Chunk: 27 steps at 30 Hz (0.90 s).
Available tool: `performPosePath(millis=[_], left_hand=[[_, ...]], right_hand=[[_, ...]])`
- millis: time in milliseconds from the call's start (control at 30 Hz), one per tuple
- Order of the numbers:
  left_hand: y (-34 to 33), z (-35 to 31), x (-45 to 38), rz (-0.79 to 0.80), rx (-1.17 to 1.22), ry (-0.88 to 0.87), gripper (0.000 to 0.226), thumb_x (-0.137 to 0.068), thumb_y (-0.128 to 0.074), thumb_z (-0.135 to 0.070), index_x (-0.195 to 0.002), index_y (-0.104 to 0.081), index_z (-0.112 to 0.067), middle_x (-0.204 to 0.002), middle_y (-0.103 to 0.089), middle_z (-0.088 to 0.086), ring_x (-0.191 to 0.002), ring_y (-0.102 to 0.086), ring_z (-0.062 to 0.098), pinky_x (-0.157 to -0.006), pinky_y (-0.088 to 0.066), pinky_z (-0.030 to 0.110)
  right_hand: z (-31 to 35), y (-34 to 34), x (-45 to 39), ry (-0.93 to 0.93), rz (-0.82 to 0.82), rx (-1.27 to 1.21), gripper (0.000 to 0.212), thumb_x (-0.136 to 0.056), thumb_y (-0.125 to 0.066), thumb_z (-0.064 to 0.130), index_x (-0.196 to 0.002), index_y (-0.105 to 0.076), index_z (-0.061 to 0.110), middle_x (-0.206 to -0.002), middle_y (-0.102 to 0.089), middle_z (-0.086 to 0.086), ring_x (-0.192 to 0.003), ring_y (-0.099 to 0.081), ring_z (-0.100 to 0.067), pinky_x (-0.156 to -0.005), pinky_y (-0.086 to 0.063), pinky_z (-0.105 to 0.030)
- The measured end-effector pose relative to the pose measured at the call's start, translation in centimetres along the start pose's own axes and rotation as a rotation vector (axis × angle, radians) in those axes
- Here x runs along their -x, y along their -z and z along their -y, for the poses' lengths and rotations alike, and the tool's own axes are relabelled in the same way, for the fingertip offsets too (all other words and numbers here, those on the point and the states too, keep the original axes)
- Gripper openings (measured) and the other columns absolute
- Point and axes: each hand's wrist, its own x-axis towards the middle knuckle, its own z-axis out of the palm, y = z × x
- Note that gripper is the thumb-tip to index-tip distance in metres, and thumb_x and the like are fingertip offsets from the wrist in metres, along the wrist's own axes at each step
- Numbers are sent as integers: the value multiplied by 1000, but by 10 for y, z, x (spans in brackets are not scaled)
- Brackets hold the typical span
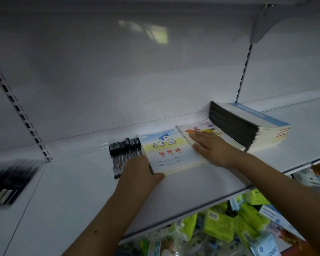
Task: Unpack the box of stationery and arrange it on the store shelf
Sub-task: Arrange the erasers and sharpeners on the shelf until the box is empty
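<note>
- The white metal store shelf [81, 182] already carries the stationery: a row of clear-barrelled pens with black caps [125, 154] lies at the left, then a pale exercise-book stack with a cartoon bear and penguins on its cover [171, 154], then a second stack of books with a colourful animal cover [207, 133], and a taller, slumping pile of blue-topped notebooks with dark spines [248, 126] just beside that.
- The left hand [137, 170] grips the near left corner of the bear-cover stack, thumb curled along its front edge.
- The right hand [209, 146] lies flat with straight fingers pressing on the animal-cover stack.
- I'd judge the step to be squaring the two stacks side by side. It should go best if the flat hand holds one stack down while the other nudges its neighbour flush, front edges in line, without knocking the pens.
- The tall pile leans and could slide if bumped.
- Red Chinese characters on the bear cover read "单行簿"; the smaller lines beneath are too small to read.
- Below the shelf, among green packets [218, 226], one white pack shows "ZERO".
</note>
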Motion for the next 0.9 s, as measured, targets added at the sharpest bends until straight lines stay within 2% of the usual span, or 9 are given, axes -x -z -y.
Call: performPosePath(millis=[67, 167, 267, 367, 467, 567, 700, 800, 900], left_hand=[[1, 0, 1, 12, 15, 22, 18, -81, -79, -27, -91, -68, -17, -69, -52, -18, -59, -49, -5, -50, -40, 5], [2, 1, 1, 12, 10, 51, 23, -81, -79, -29, -76, -59, -19, -68, -54, -13, -58, -48, -3, -49, -41, 6], [0, 3, -2, 33, -12, 80, 23, -81, -79, -30, -88, -68, -11, -70, -55, -9, -58, -46, -4, -46, -40, 7], [-3, 1, -5, 46, 7, 75, 32, -84, -78, -26, -111, -71, -11, -89, -65, -3, -60, -43, -7, -45, -36, 3], [-4, 0, -6, 60, 15, 76, 38, -86, -74, -24, -121, -67, -11, -109, -70, 4, -67, -48, 0, -45, -35, 2], [-5, 1, -7, 75, 14, 100, 37, -86, -73, -22, -121, -67, -10, -97, -66, 0, -70, -53, 4, -42, -35, 4], [-9, 1, -11, 81, 59, 152, 35, -83, -75, -18, -116, -68, -9, -81, -60, -7, -64, -52, 2, -43, -38, 8], [-10, 0, -10, 77, 71, 169, 30, -82, -76, -16, -110, -69, -6, -78, -59, -4, -63, -53, 6, -47, -41, 15], [-7, -1, -10, 108, 27, 160, 24, -84, -74, -18, -104, -68, -6, -78, -60, 1, -63, -55, 11, -55, -47, 22]], right_hand=[[2, 1, -4, -8, -9, -56, 59, -102, -33, 48, -154, -24, 22, -161, -20, 2, -149, -8, -8, -119, -4, -25], [-4, 18, 6, 21, 89, -170, 87, -83, -40, 74, -155, -21, 29, -159, -14, 16, -145, -5, 3, -120, -5, -25], [-18, 31, 20, 96, 211, 23, 106, -68, -52, 80, -155, -18, 30, -160, -16, 14, -146, -10, -2, -117, -6, -21], [-24, 34, 18, 115, 225, 114, 91, -80, -62, 64, -154, -21, 31, -160, -19, 10, -147, -13, -7, -115, -6, -17], [-23, 36, 13, 140, 223, 123, 82, -85, -64, 55, -153, -26, 29, -159, -23, 8, -146, -17, -8, -112, -7, -14], [-25, 34, 23, 146, 179, 101, 75, -88, -59, 55, -152, -27, 32, -159, -24, 10, -145, -18, -5, -112, -7, -13], [-22, 28, 35, 165, 119, 134, 68, -94, -51, 54, -153, -25, 32, -159, -23, 12, -145, -14, -2, -110, -7, -11], [-17, 29, 33, 154, 133, 162, 67, -95, -50, 52, -153, -24, 31, -160, -21, 10, -147, -13, -5, -116, -12, -20], [-10, 35, 27, 128, 230, 215, 72, -97, -52, 47, -155, -15, 29, -162, -13, 6, -149, -8, -10, -117, -13, -27]])
